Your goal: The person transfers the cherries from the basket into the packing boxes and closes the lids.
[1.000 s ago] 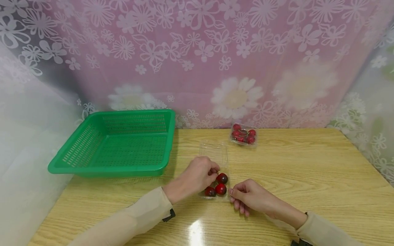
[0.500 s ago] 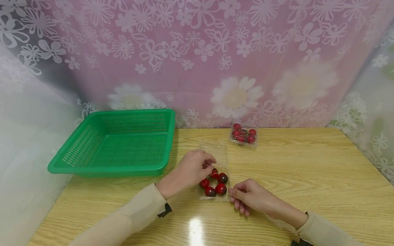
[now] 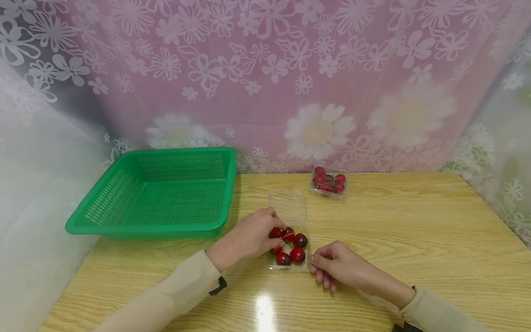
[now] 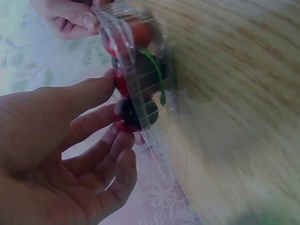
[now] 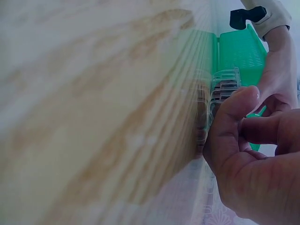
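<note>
An open clear plastic clamshell box (image 3: 269, 266) stands on the table, with several dark red cherries in its base and its lid (image 3: 288, 203) laid back. Over the back left corner, my left hand (image 3: 250, 237) pinches a cherry (image 4: 143, 115) between thumb and fingertips, low among the others. One cherry (image 4: 149, 70) with a green stem sits beside it in the left wrist view. At the right side of the box, my right hand (image 3: 342, 265) pinches the rim with thumb and forefinger, its other fingers curled near the table.
A green plastic basket (image 3: 226, 203) with slotted walls stands at the left. Behind the box to the right is a second clear box (image 3: 342, 195) of cherries, near the table's back edge. A flowered curtain (image 3: 265, 92) hangs behind the wooden table (image 3: 415, 221).
My left hand drew back left from the cherries, uncovering them, then came down at the back left corner, where another cherry now shows. My right hand has stayed at the box's side.
</note>
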### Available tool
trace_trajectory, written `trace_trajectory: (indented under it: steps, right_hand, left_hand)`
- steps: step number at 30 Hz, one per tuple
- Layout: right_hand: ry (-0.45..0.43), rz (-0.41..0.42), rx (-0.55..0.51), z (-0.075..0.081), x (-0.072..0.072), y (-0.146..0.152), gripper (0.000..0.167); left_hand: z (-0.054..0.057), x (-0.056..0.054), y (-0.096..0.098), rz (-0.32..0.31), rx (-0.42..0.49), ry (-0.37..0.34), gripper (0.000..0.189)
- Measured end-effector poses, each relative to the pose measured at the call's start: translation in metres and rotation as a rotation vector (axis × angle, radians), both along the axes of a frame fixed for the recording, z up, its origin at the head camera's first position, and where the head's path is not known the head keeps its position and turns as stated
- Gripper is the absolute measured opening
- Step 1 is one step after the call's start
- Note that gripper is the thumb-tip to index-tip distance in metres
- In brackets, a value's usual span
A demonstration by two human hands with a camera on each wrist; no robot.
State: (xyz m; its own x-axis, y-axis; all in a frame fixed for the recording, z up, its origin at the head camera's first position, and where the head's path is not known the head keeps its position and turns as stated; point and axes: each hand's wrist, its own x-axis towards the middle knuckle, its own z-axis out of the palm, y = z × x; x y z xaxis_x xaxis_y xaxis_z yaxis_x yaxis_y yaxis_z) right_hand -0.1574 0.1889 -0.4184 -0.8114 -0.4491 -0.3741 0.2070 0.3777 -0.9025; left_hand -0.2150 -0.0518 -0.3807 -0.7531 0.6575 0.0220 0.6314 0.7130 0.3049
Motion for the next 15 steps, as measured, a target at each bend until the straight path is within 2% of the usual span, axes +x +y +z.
trace_trajectory:
  steps: [7,11,15]
  right_hand:
    - [-0.004,-0.004,0.005,0.001,-0.001,0.001,0.036]
    - [0.000,0.000,0.006,0.001,-0.001,0.001,0.036]
    - [0.003,0.004,0.005,0.001,0.000,0.001,0.036]
  left_hand:
    - [-0.009,0.001,-0.002,-0.044,-0.005,0.110,0.035]
    - [-0.014,0.002,-0.002,-0.029,0.018,0.156,0.035]
    - [-0.016,0.003,-0.003,-0.008,0.020,0.169,0.038]
